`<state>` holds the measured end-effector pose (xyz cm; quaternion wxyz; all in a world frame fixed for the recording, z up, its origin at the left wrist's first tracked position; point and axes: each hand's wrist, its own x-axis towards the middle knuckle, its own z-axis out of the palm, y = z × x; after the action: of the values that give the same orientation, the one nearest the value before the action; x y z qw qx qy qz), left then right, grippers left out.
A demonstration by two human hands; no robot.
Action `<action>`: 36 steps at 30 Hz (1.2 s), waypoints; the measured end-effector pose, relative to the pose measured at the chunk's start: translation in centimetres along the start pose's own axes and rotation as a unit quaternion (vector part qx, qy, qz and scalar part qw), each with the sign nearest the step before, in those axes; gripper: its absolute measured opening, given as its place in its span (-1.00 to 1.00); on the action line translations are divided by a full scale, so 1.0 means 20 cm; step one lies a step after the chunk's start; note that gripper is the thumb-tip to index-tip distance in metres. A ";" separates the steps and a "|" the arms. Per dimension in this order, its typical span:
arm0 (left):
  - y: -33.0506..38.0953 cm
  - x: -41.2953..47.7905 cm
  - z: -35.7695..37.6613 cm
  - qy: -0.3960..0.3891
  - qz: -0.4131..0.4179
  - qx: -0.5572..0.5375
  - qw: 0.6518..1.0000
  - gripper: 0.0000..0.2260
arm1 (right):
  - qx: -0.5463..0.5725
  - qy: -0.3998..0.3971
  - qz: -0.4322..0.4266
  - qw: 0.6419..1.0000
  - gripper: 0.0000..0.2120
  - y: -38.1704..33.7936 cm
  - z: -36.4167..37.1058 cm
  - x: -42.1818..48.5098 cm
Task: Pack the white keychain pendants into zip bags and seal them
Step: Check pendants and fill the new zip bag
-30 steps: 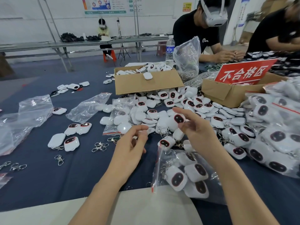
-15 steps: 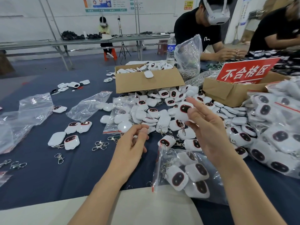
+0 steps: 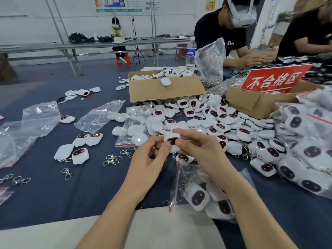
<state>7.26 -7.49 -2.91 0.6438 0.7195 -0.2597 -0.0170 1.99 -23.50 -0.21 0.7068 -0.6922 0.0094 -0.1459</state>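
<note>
Both hands, left hand (image 3: pixel 150 159) and right hand (image 3: pixel 199 150), pinched one white pendant (image 3: pixel 172 140) at the fingertips, above the dark blue tablecloth (image 3: pixel 80 191) near a part-filled zip bag (image 3: pixel 181 178). Pendant was rounded, with a dark, red-rimmed oval face; a clasp possibly dangled below, blurred. Pendant heap (image 3: pixel 215 121), cardboard box (image 3: pixel 161 90) and red sign (image 3: pixel 274 79) lay beyond.

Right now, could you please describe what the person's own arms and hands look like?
Both are bare. The left hand and right hand wear no gloves, rings or watch that I can see. The left forearm and right forearm show no sleeve down to the frame's edge, and no bands or markings.
</note>
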 end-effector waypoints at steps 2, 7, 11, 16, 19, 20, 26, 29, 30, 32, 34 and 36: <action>-0.01 0.00 0.00 -0.003 0.006 0.010 1.000 -0.90 | -0.002 0.001 0.010 1.000 -0.71 0.01 0.00 0.00; -0.02 0.01 -0.01 -0.014 0.008 0.018 1.000 -0.87 | -0.024 0.000 0.044 0.999 -0.77 0.02 0.01 0.00; -0.02 0.01 -0.02 -0.014 0.004 0.018 1.000 -0.87 | -0.008 -0.013 0.056 0.998 -0.78 0.00 0.01 -0.01; -0.02 0.01 -0.02 -0.013 0.008 0.023 1.000 -0.89 | -0.010 -0.014 0.051 0.999 -0.78 0.01 0.01 -0.02; -0.02 0.01 -0.02 -0.015 0.009 0.023 1.000 -0.89 | -0.013 -0.010 0.048 0.999 -0.81 0.02 0.01 -0.01; -0.02 0.01 -0.02 -0.015 0.008 0.024 1.000 -0.89 | -0.014 -0.008 0.047 0.999 -0.82 0.02 0.01 -0.01; -0.01 0.01 0.00 -0.009 0.001 0.017 1.000 -0.86 | -0.048 0.003 0.042 0.998 -0.84 0.04 0.00 0.00; 0.00 0.00 0.00 -0.010 -0.001 0.015 1.000 -0.86 | -0.043 0.001 0.037 0.998 -0.85 0.05 0.00 0.00; 0.00 0.00 0.00 -0.011 -0.002 0.016 1.000 -0.86 | -0.041 -0.001 0.035 0.999 -0.84 0.05 0.00 0.00; 0.00 0.00 0.00 -0.011 -0.002 0.018 1.000 -0.86 | -0.046 -0.004 0.031 0.998 -0.85 0.05 0.00 0.01; 0.01 0.00 0.00 -0.012 -0.001 0.018 1.000 -0.86 | -0.055 -0.004 0.028 0.998 -0.84 0.05 0.00 0.00; 0.01 0.00 0.00 -0.016 0.000 0.022 1.000 -0.86 | -0.059 -0.004 0.026 0.998 -0.84 0.04 0.00 0.00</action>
<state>7.18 -7.46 -2.78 0.6239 0.7329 -0.2704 -0.0223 2.21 -23.55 -1.04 0.6686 -0.7325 0.0333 -0.1235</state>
